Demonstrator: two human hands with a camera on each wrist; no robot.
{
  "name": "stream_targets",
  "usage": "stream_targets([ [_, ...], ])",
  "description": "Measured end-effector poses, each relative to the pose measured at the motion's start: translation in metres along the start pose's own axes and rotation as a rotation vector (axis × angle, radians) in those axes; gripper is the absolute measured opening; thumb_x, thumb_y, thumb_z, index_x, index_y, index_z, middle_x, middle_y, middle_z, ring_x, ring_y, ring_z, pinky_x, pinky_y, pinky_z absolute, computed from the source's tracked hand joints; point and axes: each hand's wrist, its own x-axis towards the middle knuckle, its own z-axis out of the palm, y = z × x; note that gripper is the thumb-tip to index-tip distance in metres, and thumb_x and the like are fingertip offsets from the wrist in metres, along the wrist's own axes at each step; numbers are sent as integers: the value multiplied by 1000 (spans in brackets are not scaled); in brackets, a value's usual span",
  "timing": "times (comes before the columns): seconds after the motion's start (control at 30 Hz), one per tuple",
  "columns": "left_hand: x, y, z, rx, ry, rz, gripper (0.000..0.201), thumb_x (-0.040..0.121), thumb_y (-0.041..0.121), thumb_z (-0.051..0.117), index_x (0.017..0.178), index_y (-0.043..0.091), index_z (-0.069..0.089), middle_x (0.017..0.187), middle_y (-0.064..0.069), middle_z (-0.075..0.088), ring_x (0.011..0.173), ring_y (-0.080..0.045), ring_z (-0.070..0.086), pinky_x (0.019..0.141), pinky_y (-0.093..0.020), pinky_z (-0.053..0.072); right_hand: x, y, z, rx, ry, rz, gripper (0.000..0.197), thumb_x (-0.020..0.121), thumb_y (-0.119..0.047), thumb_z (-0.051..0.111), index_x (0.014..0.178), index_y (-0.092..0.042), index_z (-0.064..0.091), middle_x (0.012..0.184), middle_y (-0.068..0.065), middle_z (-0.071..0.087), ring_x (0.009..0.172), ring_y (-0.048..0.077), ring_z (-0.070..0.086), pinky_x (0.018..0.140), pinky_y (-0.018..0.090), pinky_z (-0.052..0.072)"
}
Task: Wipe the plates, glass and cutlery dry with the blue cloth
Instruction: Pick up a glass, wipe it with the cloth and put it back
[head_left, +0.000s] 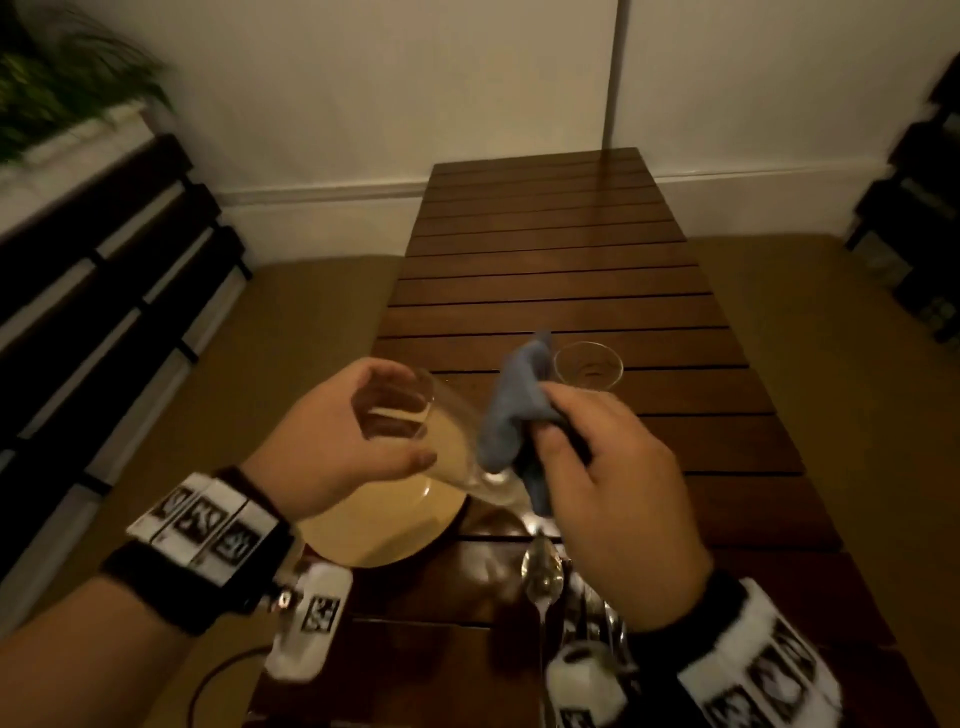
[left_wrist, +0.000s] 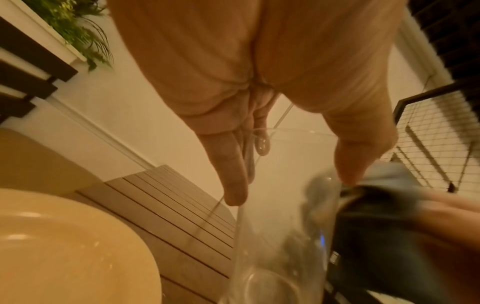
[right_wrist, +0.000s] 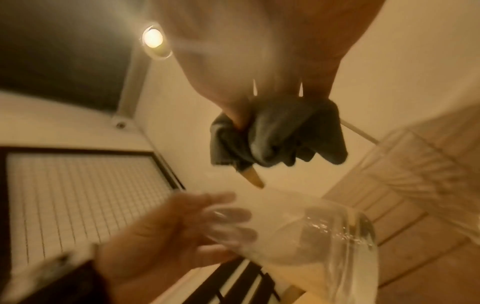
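Glass (head_left: 441, 441) tilted above the cream plate (head_left: 395, 530), gripped near its rim by the left hand (head_left: 337, 441), fingers and thumb curled round the wall. Blue cloth (head_left: 514, 410) bunched in the right hand (head_left: 597, 493), fingers curled tight over it, just beside the glass's base end; contact unclear through blur. Second glass (head_left: 588, 366) upright on the counter (head_left: 571, 260) beyond the cloth. Spoon (head_left: 543, 577) and other cutlery lying below the right hand.

1. Dark slatted wooden table (head_left: 571, 270), far edge against a white wall (head_left: 363, 104).
2. Green plant (head_left: 62, 78) at upper left.
3. Tan carpet (head_left: 291, 322) on both sides of the table.
4. Lit ceiling lamp (right_wrist: 153, 39).
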Motion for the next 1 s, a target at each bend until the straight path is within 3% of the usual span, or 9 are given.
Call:
stream_targets([
  [0.07,-26,-1,4,-111,-36,1,70,62,3,91,120,26,58,116,3,72,103,-18,72,78,-34,61,8,-5,16,7,-102,-26,29,100,-18,50,124,-28,62,116,-16,63,108,-4,56,91,20,49],
  [0.2,-50,-7,15,-268,23,48,69,63,-14,84,120,14,56,110,-2,73,98,-16,73,70,-24,59,6,-25,28,249,-303,-91,37,103,-18,46,138,-29,53,134,-11,59,127,-1,50,105,29,45],
  [0.3,-55,-15,17,-406,133,70,68,57,0,88,117,10,58,101,-2,76,87,-13,74,69,-23,58,-2,-24,28,68,-279,-299,45,99,-17,55,143,-22,49,148,-9,47,140,-3,33,115,26,32],
  [0.4,-59,-21,15,-566,206,38,76,51,17,85,121,11,57,112,-13,74,93,-30,75,72,-38,63,-9,-3,21,-87,-203,-355,44,96,-17,60,139,-18,53,146,-6,50,138,1,38,114,25,33],
  [0.57,-73,-16,21,-438,146,70,72,59,-4,89,121,10,57,113,-12,74,96,-32,75,77,-37,62,0,-1,12,44,-272,-76,29,102,-23,45,126,-31,60,112,-14,67,102,-5,59,81,14,45],
  [0.7,-81,-5,27,-407,103,91,71,56,-6,85,118,14,57,111,1,74,94,-19,75,70,-29,62,2,-16,7,166,-481,-213,37,103,-17,43,138,-25,51,128,-11,61,120,2,54,98,19,44],
  [0.77,-79,-3,26,-421,144,97,69,55,-1,86,116,18,59,106,6,76,92,-18,75,68,-24,60,-6,-10,4,141,-393,-319,39,99,-13,51,138,-18,53,136,-7,57,130,6,49,105,25,42],
  [0.9,-68,-5,32,-624,291,-15,68,51,22,88,113,16,59,107,-13,76,88,-31,75,66,-35,62,-32,16,20,-148,-16,-513,35,96,-17,58,130,-9,59,137,3,54,134,16,47,109,35,42],
  [1.0,-63,-4,43,-770,342,-118,66,63,24,81,121,7,55,108,-20,74,91,-37,75,70,-40,64,-32,19,31,-146,160,-350,35,96,-17,54,130,-7,55,137,8,53,133,14,45,111,27,39],
])
